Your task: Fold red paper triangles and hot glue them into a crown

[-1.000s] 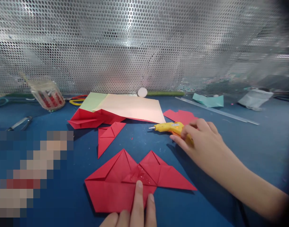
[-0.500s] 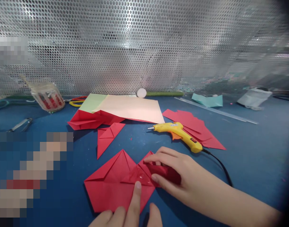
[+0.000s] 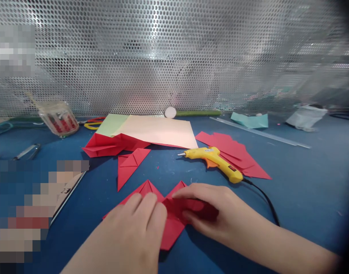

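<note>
Red paper (image 3: 172, 230) partly behind left hand (image 3: 136, 225)

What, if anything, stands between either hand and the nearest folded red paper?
Nothing visible: the left hand lies over part of the folded red paper, the right hand is at its right side; the glue gun lies beyond.

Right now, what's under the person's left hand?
Folded red paper lies under the left hand; two pointed tops and one near corner show. Much of its left side is covered; any folds there are hidden.
</note>
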### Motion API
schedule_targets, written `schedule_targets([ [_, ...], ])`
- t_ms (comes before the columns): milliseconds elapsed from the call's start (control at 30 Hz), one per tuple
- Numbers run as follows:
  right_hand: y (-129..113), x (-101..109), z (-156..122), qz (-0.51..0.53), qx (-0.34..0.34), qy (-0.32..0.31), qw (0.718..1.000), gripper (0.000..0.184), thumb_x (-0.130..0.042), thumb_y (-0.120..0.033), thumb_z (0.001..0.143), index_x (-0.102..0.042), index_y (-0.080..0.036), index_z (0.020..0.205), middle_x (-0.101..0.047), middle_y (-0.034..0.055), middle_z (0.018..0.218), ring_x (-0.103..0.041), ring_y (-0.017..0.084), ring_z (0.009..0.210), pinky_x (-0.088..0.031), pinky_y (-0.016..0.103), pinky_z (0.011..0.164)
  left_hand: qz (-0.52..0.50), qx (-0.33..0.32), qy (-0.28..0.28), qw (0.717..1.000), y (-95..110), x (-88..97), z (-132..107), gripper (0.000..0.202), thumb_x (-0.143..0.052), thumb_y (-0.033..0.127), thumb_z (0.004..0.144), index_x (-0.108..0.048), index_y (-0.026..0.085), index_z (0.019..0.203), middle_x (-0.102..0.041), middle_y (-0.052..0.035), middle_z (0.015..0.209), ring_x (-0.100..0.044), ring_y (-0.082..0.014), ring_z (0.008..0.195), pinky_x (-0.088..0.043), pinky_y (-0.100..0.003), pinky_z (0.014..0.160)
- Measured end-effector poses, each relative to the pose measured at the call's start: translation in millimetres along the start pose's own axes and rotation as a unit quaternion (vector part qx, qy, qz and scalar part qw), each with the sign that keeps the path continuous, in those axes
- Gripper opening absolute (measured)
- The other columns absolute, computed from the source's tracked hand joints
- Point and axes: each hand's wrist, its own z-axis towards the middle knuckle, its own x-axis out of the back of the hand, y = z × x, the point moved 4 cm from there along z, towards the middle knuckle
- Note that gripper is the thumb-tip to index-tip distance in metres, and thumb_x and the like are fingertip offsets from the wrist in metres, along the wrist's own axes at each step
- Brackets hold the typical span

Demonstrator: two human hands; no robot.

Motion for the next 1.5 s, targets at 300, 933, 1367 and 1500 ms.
schedule_targets([
  [300, -1, 2, -1, 0.000, -0.013, -0.002, 1.000, 0.043, -0.055, 0.000, 0.070, -0.072, -0.023, 0.102, -0.075, -0.0028, 0.088, -0.069, 0.012, 0.077, -0.054, 0.020, 0.076, -0.258, 0.127, -0.206, 0.935, -22, -12.2, 14, 0.011, -0.057, 0.013, 0.083, -0.055, 0.024, 0.081, -0.061, 0.0030, 0.088, -0.062, -0.0151, 0.073, -0.049, -0.022, 0.059],
  [933, -2, 7, 0, 0.062, -0.032, 0.023, 0.997, 0.038, -0.055, -0.007, 0.076, -0.074, -0.028, 0.101, -0.077, -0.0018, 0.098, -0.073, 0.016, 0.088, -0.059, 0.022, 0.077, -0.394, 0.290, -0.281, 0.826, -36, -16.7, 21, 0.014, -0.051, 0.037, 0.089, -0.057, 0.026, 0.082, -0.066, 0.0068, 0.079, -0.061, -0.0168, 0.072, -0.039, -0.028, 0.060],
  [1367, -6, 9, 0, 0.083, -0.019, 0.034, 0.996, 0.047, -0.055, 0.000, 0.071, -0.075, -0.029, 0.103, -0.077, -0.0045, 0.097, -0.072, 0.007, 0.081, -0.054, 0.010, 0.077, -0.417, 0.304, -0.241, 0.822, -40, -20.6, 22, 0.013, -0.057, 0.038, 0.084, -0.057, 0.027, 0.078, -0.066, 0.0083, 0.075, -0.062, -0.0157, 0.069, -0.041, -0.028, 0.059],
  [1500, -5, 8, -1, 0.099, -0.021, 0.029, 0.994, 0.052, -0.055, 0.002, 0.072, -0.074, -0.034, 0.105, -0.076, -0.0086, 0.094, -0.071, 0.006, 0.080, -0.053, 0.007, 0.073, -0.421, 0.304, -0.242, 0.820, -39, -21.0, 23, 0.014, -0.057, 0.037, 0.084, -0.058, 0.026, 0.077, -0.066, 0.0080, 0.075, -0.062, -0.0155, 0.069, -0.041, -0.028, 0.059],
])
